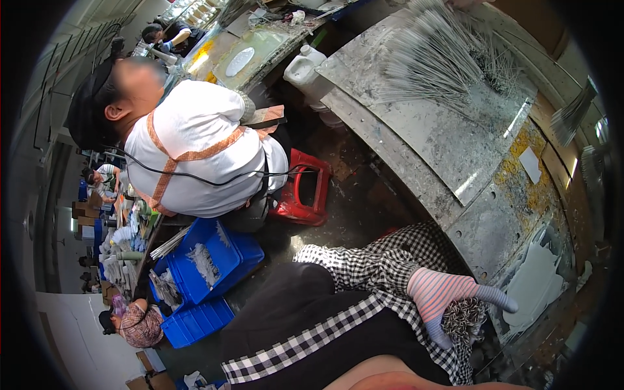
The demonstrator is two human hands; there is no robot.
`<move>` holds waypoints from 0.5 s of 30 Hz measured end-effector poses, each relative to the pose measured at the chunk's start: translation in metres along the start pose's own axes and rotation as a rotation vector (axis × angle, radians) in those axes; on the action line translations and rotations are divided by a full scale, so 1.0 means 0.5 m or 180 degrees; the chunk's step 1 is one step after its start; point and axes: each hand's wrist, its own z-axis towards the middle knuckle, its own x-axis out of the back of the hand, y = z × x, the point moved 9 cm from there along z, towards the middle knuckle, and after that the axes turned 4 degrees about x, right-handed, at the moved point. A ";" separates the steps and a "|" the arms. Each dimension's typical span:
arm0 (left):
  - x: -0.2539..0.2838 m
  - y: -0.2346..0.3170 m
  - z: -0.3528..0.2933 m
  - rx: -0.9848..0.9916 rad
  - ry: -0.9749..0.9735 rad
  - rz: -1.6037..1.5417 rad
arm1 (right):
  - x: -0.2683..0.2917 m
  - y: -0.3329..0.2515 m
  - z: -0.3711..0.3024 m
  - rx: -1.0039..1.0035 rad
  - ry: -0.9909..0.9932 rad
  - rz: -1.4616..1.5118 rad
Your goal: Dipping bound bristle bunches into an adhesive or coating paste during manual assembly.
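Note:
My left hand (448, 298) wears a pink-and-grey striped knit glove with bluish-grey fingertips. Its thumb and a straight finger are spread well apart beside a crumpled black-and-white speckled knit bundle (463, 318). Whether the hand grips that bundle cannot be seen. Just past the outstretched finger, white paste (534, 278) is smeared on a grey board. A black-and-white checked sleeve (383, 270) covers the arm. No part I can make out as my right hand shows.
Along the right runs a stained grey workbench (390, 130) with a fan of thin grey rods (435, 58). A seated co-worker (195, 149), a red stool (305, 188), a white jug (302, 68) and blue crates (214, 260) stand nearby.

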 end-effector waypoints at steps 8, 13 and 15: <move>0.053 0.050 0.060 0.0207 0.0540 0.0492 | 0.101 0.013 0.000 0.0087 0.0725 -0.0445; 0.069 0.142 0.138 -0.0772 0.0754 0.1530 | 0.161 0.032 0.005 0.0262 0.1079 -0.0901; 0.058 0.164 0.160 -0.1246 0.0727 0.1892 | 0.182 0.039 0.012 0.0367 0.1206 -0.1138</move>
